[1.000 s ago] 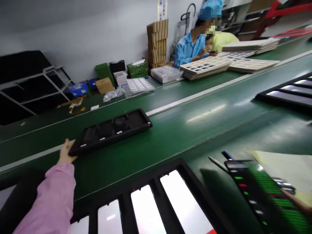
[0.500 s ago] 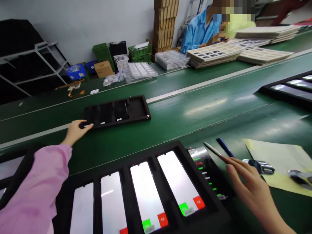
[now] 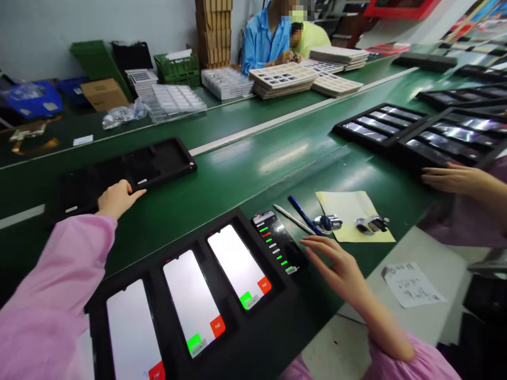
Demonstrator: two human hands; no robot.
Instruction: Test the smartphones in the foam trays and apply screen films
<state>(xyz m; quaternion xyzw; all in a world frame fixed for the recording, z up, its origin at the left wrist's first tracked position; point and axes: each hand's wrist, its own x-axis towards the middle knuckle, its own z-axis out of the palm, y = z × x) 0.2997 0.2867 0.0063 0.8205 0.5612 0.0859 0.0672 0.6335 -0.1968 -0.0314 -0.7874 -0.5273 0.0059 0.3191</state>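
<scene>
At the front edge of a long black tray [image 3: 174, 177] is my left hand [image 3: 116, 199], over one of its slots. Its fingers are bent and the thumb stands apart; the fingertips are partly hidden. Dark phones [image 3: 144, 166] lie in this tray, and its right slot holds none. My right hand [image 3: 336, 264] hovers with spread fingers beside a phone showing coloured lines of text [image 3: 279, 243], holding nothing. Below, a nearer black tray [image 3: 237, 216] carries several phones with lit white screens [image 3: 237, 264] and green and red squares.
A white pen [image 3: 293, 219], a blue pen [image 3: 304, 214] and yellow paper [image 3: 348, 211] with metal pieces lie right. A co-worker's hand [image 3: 455, 178] touches phone trays [image 3: 428, 155]. Stacked boards [image 3: 285, 79] and clear plastic trays [image 3: 178, 100] stand across the green bench [image 3: 245, 174].
The view has swung right. My left hand has shifted rightward along the far tray, from its left end to another slot. My right hand has drawn back from the white pen.
</scene>
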